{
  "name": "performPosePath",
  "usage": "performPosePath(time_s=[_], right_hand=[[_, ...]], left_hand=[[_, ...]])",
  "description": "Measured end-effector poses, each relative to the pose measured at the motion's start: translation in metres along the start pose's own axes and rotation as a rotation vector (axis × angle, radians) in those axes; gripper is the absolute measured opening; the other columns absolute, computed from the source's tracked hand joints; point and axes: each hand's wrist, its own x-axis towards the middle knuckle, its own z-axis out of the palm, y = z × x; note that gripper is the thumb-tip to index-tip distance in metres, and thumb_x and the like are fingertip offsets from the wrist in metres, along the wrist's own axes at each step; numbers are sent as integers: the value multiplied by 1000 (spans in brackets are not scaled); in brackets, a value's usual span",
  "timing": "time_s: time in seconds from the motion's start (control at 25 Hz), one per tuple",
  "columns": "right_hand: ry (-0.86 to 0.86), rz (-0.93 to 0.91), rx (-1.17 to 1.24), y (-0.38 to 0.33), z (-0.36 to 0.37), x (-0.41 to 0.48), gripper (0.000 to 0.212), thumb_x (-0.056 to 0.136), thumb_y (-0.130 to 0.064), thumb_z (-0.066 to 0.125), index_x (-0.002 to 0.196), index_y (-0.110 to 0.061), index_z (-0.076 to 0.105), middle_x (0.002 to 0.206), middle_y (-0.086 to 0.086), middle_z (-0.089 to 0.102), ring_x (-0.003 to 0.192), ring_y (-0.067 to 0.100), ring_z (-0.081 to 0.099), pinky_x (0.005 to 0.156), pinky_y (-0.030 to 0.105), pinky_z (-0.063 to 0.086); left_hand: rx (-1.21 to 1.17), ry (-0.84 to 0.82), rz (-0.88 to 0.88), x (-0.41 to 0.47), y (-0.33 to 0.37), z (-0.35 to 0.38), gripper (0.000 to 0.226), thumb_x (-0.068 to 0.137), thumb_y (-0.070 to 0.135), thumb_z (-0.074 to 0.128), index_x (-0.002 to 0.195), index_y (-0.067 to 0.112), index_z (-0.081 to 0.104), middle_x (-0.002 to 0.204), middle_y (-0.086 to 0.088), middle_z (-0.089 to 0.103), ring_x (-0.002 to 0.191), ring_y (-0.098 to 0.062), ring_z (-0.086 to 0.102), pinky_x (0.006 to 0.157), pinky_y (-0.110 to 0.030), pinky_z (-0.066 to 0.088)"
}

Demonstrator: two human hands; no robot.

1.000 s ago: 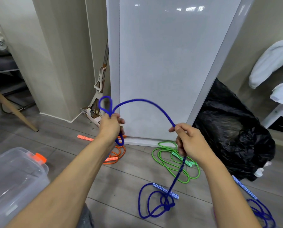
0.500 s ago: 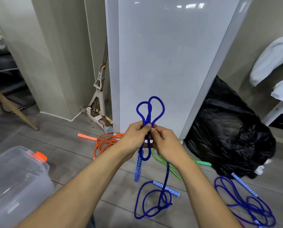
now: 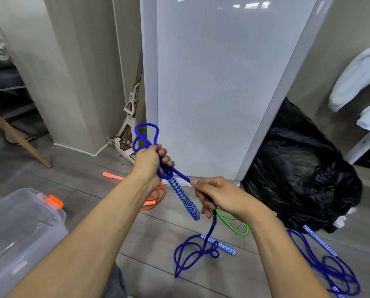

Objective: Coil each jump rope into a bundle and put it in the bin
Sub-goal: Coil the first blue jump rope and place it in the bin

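- Four jump ropes are in view: two blue, one orange, one green.
- The left hand [image 3: 150, 162] is raised above the floor [image 3: 89, 186], its fingers [image 3: 168, 157] curled tight round a bunch of the first blue rope [image 3: 146, 134]; two loops stand up out of the fist.
- One patterned handle [image 3: 185, 200] of that rope hangs slanting below the left hand.
- The right hand [image 3: 220, 196] is just beside it and lower, thumb and fingers pinching the same rope, which runs taut between the two hands.
- From the right hand the rope drops to the floor, where its loose end lies in loops touching its second handle [image 3: 221, 247].
- The second blue rope [image 3: 330, 269] lies uncoiled at the floor's right near corner, beside one black bag [image 3: 298, 168].
- The orange rope [image 3: 159, 195] and the green rope [image 3: 233, 224] lie on the floor near the foot of the white panel [image 3: 212, 82], partly hidden by the arms.
- One clear bin [image 3: 25, 229] with an orange latch stands at the floor's left near edge; I cannot tell whether any rope is inside.
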Motion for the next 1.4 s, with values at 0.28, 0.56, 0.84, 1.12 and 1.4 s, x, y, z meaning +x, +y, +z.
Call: performPosePath(time_s=[0.28, 0.56, 0.84, 1.12, 1.4], right_hand=[[-35, -182, 250, -9, -4, -8, 41, 102, -27, 56, 70, -3, 54, 56, 2, 54, 55, 17, 54, 66, 24, 44], [-71, 217, -67, 17, -37, -16, 43, 103, -41, 51, 69, -16, 52, 51, 0, 21, 44, 13, 14, 46, 22, 13], [184, 21, 139, 16, -57, -20, 34, 105, -26, 50, 82, -7, 65, 56, 2, 32, 44, 10, 18, 44, 23, 11], [323, -109, 80, 8, -35, -3, 36, 105, -30, 51, 77, -13, 66, 52, -5, 28, 45, 13, 18, 45, 26, 14], [366, -128, 178, -2, -23, -3, 35, 106, -28, 49, 79, -8, 61, 50, -3, 32, 44, 15, 23, 42, 24, 20]], left_hand=[[197, 104, 191, 14, 3, -10, 23, 106, 22, 34, 87, 15, 46, 57, 5, 41, 38, -6, 30, 36, -19, 27], [428, 338, 402, 25, 17, -24, 21, 106, 28, 31, 100, 12, 44, 70, 0, 45, 54, -16, 40, 46, -25, 35], [715, 74, 404, 10, 9, -14, 25, 105, 35, 35, 100, 13, 47, 78, -4, 57, 54, -14, 44, 48, -27, 37], [965, -453, 249, -43, -20, 13, 14, 106, 29, 40, 109, 18, 48, 78, 11, 73, 52, -10, 42, 45, -20, 34], [1053, -597, 222, -41, -31, 12, 16, 104, 27, 47, 102, 17, 59, 77, 3, 61, 55, -7, 43, 49, -21, 37]])
